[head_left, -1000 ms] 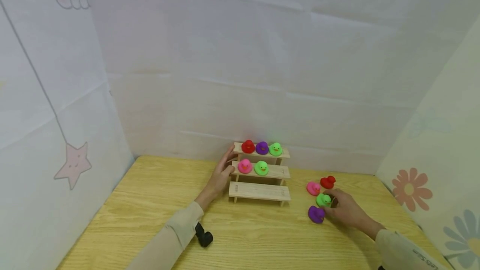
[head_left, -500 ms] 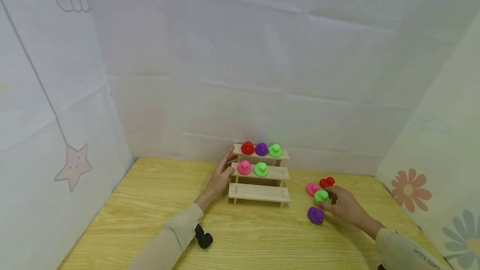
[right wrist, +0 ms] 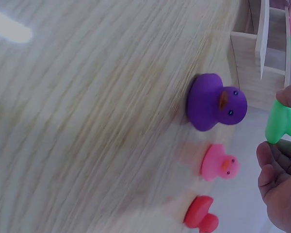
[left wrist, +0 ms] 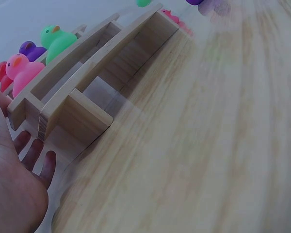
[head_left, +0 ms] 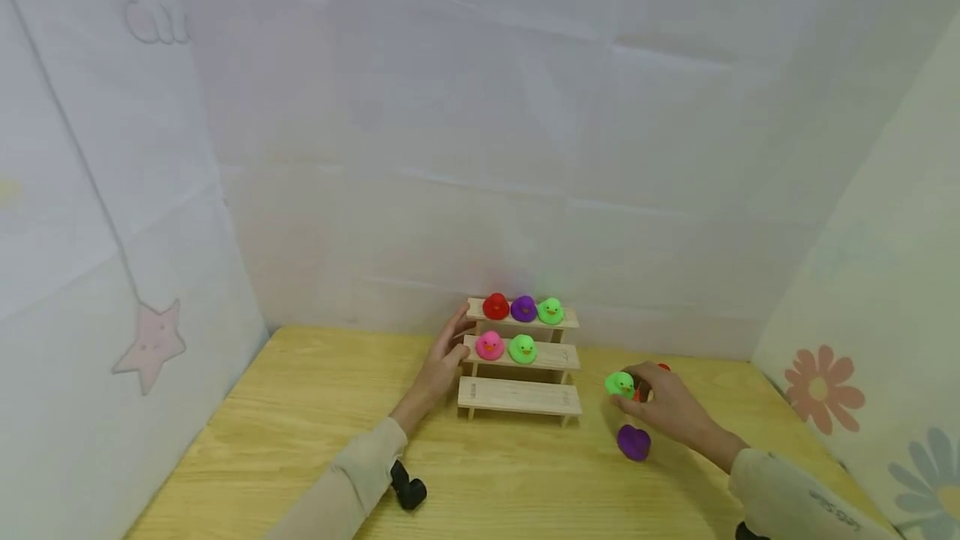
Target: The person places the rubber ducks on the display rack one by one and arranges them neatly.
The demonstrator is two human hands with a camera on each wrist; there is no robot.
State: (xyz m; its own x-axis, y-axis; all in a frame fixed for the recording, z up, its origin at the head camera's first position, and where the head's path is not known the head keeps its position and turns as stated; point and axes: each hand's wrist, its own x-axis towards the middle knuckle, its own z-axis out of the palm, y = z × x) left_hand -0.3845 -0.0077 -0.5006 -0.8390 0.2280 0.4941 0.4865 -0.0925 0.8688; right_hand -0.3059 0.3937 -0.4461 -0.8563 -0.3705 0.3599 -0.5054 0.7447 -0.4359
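A three-tier wooden stand (head_left: 517, 396) bears several rubber ducks. On its top tier sit a red duck (head_left: 496, 306), a purple duck (head_left: 523, 309) and a green duck (head_left: 551, 311); a pink duck (head_left: 490, 345) and another green duck (head_left: 522, 348) share the middle tier. My left hand (head_left: 441, 367) rests against the stand's left end, its lower fingers (left wrist: 48, 167) loosely extended beside the wood. My right hand (head_left: 670, 405) pinches a green duck (head_left: 619, 384) between thumb and fingers, right of the stand. Below it, a purple duck (right wrist: 213, 103) stands on the table.
A pink duck (right wrist: 218, 162) and a red duck (right wrist: 200, 213) also stand on the wooden table (head_left: 480, 482), largely hidden behind my right hand in the head view. White cloth walls (head_left: 420, 148) enclose the table at the back and sides.
My right hand has taken hold of the green duck among the loose ones and moved it left, towards the stand. The left hand stays at the stand's end. The head view has tilted slightly up.
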